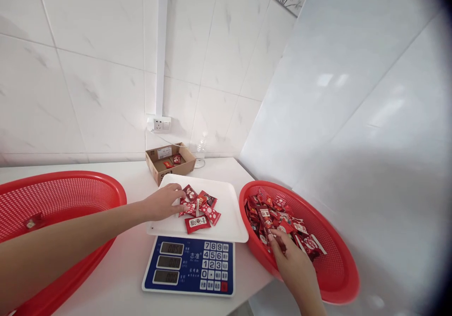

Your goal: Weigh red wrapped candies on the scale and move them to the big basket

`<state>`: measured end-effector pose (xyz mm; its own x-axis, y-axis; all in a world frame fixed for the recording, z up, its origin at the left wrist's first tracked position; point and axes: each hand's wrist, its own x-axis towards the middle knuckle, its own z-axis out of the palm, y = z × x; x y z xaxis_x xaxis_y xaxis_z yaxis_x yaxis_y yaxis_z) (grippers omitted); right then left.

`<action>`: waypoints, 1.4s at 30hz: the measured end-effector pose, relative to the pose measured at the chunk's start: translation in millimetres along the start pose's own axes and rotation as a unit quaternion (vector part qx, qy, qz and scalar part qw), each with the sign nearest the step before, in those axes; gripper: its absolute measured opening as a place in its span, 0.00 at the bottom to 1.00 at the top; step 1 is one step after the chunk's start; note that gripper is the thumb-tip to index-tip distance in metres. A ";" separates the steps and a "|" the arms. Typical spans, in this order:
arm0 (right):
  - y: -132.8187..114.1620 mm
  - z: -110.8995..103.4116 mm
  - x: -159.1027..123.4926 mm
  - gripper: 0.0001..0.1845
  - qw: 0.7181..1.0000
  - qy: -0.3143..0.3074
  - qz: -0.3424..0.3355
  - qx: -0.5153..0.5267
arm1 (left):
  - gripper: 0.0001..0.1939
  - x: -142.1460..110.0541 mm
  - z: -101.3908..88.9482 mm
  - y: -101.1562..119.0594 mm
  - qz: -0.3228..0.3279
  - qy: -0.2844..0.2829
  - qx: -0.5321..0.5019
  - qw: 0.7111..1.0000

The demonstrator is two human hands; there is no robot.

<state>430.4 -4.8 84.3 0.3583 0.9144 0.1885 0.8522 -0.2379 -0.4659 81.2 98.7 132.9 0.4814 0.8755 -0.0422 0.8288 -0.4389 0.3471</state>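
some bare tray (228, 207) separates the packets (205, 208) from its right rim (240, 212).

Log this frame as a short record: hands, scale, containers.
left hand: fingers at red packets on the tray; grip unclear
right hand: in the right basket, fingers at the lower end of a long red packet; grip unclear
scale: blue keypad panel facing the person; display digits faint
tray: white, behind the panel, holding a small pile of packets
right basket: red, many packets
left basket: red, partly hidden by the left arm
cardboard box: behind the tray, a few packets inside
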 end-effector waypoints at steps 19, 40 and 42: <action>-2.7 -2.2 0.3 0.24 0.999 -0.023 0.025 -0.012 | 0.15 20.7 8.5 9.6 -0.085 -0.045 -0.088 0.991; 0.4 0.9 2.6 0.22 1.000 0.004 -0.001 -0.009 | 0.16 -7.6 -9.5 12.3 -0.094 -0.045 -0.325 0.940; -0.3 0.6 2.5 0.22 1.000 0.002 0.001 -0.012 | 0.17 -9.3 -9.3 11.1 -0.100 -0.044 -0.299 0.948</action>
<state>430.8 -2.2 84.4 0.3614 0.9128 0.1902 0.8605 -0.2479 -0.4451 83.3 87.5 145.9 0.3757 0.8975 -0.2310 0.6079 -0.0506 0.7924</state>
